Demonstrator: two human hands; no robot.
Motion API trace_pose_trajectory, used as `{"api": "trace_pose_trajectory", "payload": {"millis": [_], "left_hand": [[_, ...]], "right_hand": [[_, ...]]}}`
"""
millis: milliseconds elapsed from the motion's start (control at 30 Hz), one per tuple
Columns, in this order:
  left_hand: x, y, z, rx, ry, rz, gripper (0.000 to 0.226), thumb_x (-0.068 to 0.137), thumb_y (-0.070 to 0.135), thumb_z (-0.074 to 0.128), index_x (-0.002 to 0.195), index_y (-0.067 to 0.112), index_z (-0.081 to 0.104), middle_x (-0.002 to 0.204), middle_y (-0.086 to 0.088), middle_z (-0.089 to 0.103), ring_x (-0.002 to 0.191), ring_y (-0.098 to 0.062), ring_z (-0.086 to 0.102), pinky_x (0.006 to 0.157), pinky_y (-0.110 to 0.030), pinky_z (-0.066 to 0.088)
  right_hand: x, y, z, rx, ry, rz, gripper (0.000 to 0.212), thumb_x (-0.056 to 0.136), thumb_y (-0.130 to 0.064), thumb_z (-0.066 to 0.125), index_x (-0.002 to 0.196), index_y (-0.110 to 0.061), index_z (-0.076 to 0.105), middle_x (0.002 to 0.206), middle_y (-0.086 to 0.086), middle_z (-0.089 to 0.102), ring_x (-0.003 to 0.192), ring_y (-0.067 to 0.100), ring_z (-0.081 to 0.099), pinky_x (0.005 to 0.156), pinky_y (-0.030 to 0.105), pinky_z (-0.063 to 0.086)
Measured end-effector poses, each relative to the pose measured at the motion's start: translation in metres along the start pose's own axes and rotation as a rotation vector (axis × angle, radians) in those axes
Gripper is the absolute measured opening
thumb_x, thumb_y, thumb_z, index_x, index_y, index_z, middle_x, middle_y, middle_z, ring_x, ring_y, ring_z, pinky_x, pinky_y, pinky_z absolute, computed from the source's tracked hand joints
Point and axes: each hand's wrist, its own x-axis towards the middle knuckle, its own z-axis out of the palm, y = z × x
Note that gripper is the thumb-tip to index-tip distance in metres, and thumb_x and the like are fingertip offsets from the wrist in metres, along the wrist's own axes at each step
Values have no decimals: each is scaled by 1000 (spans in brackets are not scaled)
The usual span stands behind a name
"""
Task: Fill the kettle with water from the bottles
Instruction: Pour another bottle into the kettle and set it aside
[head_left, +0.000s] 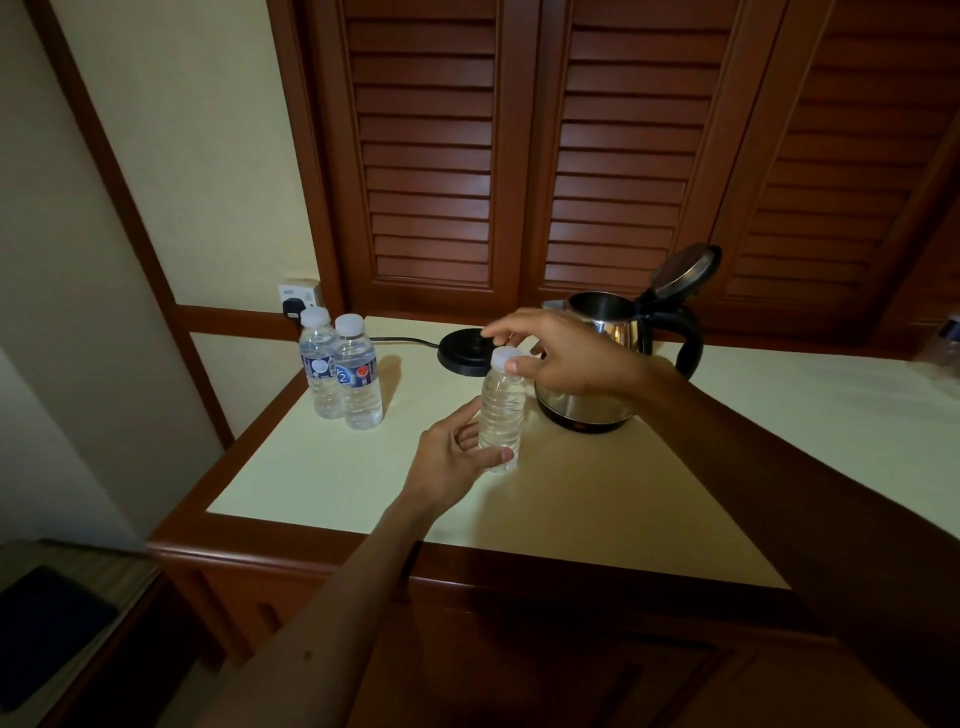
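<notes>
Opening the small clear plastic water bottle (502, 410) with the white cap (505, 357).
Left hand (453, 457) grips its body; right hand (558, 353) pinches the cap. The open shiny steel kettle (605, 322) waits at two o'clock. Next: twist, then pour.

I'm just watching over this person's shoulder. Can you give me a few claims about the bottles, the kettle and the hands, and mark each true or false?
1. The kettle has its lid open. True.
2. The kettle sits on its black base. False: it stands on the counter beside the base.
3. The left hand holds the unlabelled bottle by its lower body. True.
4. That bottle's cap is already off. False: it is on, with the right hand pinching it.
5. Two labelled bottles stand capped at the left. True.
</notes>
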Motion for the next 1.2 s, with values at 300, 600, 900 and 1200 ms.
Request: {"api": "trace_pose_trajectory", "payload": {"millis": [300,600,900,1200], "left_hand": [[0,1,-2,6,-11,-7,73,74,1,84,132,36,58,114,-7,74,109,-26,70,100,-48,53],[0,3,-1,7,1,-13,72,75,-3,82,128,40,58,110,-4,76,107,-23,71,94,-36,56],[-2,3,-1,39,1,-6,71,78,-1,81,134,33,55,114,-1,75,108,-18,70,92,-32,57],[-3,2,-2,119,20,-15,66,78,5,82,135,27,56,110,0,75,102,-15,72,89,-33,59]], "right_hand": [[7,-5,0,-188,-11,41,32,88,-39,64,82,-8,68,83,8,63,77,21,59,70,40,48],[5,-1,-3,-159,-99,-86,29,90,-4,56,116,-12,66,118,2,56,108,14,50,93,28,38],[-7,2,2,95,223,3,28,92,-10,59,119,-18,60,109,-8,50,94,-2,48,82,14,38],[-81,78,78,83,60,255,25,92,-24,62,116,-17,61,112,-2,56,95,7,54,77,20,43]]}}
